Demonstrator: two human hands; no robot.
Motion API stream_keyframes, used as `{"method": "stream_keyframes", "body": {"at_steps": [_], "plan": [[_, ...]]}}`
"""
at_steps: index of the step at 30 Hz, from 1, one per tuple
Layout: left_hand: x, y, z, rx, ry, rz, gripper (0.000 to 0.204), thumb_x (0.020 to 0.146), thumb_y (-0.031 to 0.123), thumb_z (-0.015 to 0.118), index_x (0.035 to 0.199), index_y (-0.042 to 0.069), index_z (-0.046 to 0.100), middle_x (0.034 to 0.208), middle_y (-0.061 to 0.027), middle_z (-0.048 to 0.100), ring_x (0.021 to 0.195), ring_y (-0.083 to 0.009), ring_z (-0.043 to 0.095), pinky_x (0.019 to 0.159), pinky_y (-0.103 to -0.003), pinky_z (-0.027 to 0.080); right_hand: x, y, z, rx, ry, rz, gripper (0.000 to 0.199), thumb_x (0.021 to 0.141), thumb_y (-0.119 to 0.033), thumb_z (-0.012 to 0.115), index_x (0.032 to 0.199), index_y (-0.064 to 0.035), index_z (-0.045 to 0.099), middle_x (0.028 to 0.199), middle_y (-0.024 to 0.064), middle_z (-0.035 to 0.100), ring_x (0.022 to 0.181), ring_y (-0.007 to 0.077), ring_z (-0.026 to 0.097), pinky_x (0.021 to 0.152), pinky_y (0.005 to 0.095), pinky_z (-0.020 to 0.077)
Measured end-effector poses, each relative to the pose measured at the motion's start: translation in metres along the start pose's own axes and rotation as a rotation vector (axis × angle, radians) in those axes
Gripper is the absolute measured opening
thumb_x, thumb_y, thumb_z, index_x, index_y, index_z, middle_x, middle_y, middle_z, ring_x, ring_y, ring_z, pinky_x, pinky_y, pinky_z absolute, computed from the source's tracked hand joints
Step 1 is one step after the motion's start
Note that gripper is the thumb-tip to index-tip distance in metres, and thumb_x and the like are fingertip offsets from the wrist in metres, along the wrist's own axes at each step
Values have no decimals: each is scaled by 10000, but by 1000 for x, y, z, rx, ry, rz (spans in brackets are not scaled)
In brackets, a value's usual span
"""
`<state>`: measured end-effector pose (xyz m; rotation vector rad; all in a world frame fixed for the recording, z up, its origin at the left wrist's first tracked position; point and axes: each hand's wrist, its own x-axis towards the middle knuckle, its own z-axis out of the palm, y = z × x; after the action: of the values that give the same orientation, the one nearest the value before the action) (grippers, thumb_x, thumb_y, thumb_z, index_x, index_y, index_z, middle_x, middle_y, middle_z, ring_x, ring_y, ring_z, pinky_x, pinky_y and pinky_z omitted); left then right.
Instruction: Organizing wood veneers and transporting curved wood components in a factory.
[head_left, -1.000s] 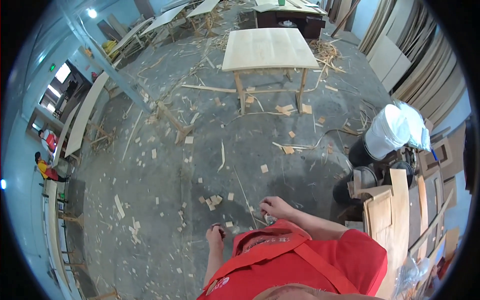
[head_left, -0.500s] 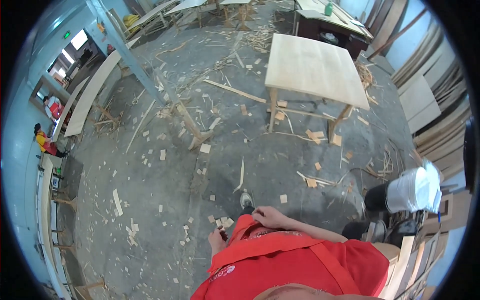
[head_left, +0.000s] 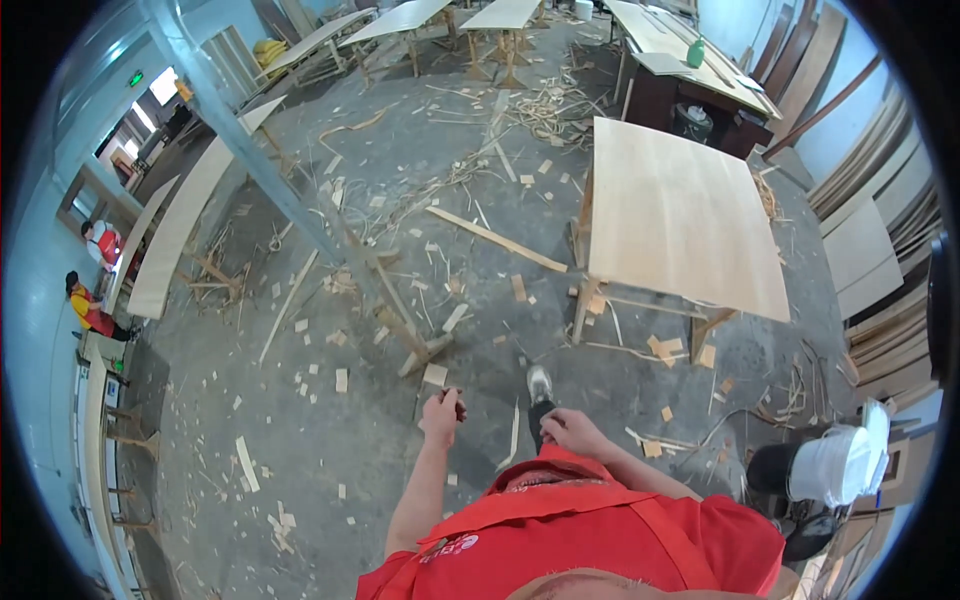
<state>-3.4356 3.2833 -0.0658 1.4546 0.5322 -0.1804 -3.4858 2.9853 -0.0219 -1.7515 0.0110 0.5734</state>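
Observation:
My left hand [head_left: 443, 416] hangs in front of me over the floor, its fingers curled in; whether anything lies inside them is hidden. My right hand [head_left: 575, 433] is held close by the hem of my red apron [head_left: 560, 500], over my leg, with the fingers bent and their inner side out of sight. One of my shoes [head_left: 539, 384] shows on the grey floor ahead of the right hand. Nearest in front stands a work table with a pale wooden sheet top [head_left: 685, 220] on wooden legs, apart from both hands.
Wood offcuts and strips [head_left: 495, 238] litter the concrete floor [head_left: 390, 480]. A blue post [head_left: 250, 150] with a wooden foot stands ahead left. White and black buckets [head_left: 830, 466] are at my right. Boards [head_left: 880, 260] lean along the right wall. Two people [head_left: 90, 300] are far left beside long tables.
I have moved forward, so the work table is nearer and lower in view. My left hand has swung forward, away from the apron; my right hand stays near the hem.

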Motion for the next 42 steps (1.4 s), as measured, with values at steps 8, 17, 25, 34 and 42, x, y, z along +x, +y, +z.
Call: {"method": "stream_keyframes", "body": {"at_steps": [8, 17, 25, 34, 42], "plan": [[163, 32, 32, -233, -85, -171, 369, 984, 346, 507, 942, 16, 665, 784, -116, 675, 719, -242, 663, 682, -385, 543, 203, -58, -92, -67, -64, -22, 269, 963, -209, 536, 997, 24, 665, 821, 115, 699, 750, 180, 673, 700, 324, 535], [327, 345, 144, -1205, -480, 115, 940, 860, 797, 350, 1503, 111, 335, 1507, -186, 381, 1443, -347, 271, 1164, -607, 185, 486, -240, -210, 784, -170, 179, 624, 1038, -530, 234, 1416, -79, 442, 1238, 212, 607, 1134, 315, 586, 992, 442, 454], [561, 431, 200, -1244, -557, 91, 1022, 872, 792, 329, 1491, -21, 287, 1549, -189, 310, 1461, -335, 237, 1200, -542, 147, 690, -311, -269, 1391, -361, -10, 719, 999, -637, 225, 1447, -94, 373, 1410, 238, 470, 1317, 395, 443, 1097, 534, 347], [792, 540, 319, -1013, -843, 6, 902, 956, 690, 259, 1460, -53, 343, 1532, -194, 354, 1456, -303, 271, 1208, -461, 178, 861, -396, -393, 1645, -76, -131, 727, 984, -654, 265, 1437, -93, 359, 1492, 245, 354, 1357, 395, 382, 1124, 551, 307], [917, 596, 509, 455, -980, 708, 722, 1000, 426, 437, 1491, -73, 260, 1530, -221, 334, 1456, -319, 269, 1216, -422, 152, 1068, -391, -524, 1720, 130, -153, 702, 986, -645, 281, 1385, -78, 390, 1411, 230, 465, 1232, 372, 521, 1036, 534, 423]]}}
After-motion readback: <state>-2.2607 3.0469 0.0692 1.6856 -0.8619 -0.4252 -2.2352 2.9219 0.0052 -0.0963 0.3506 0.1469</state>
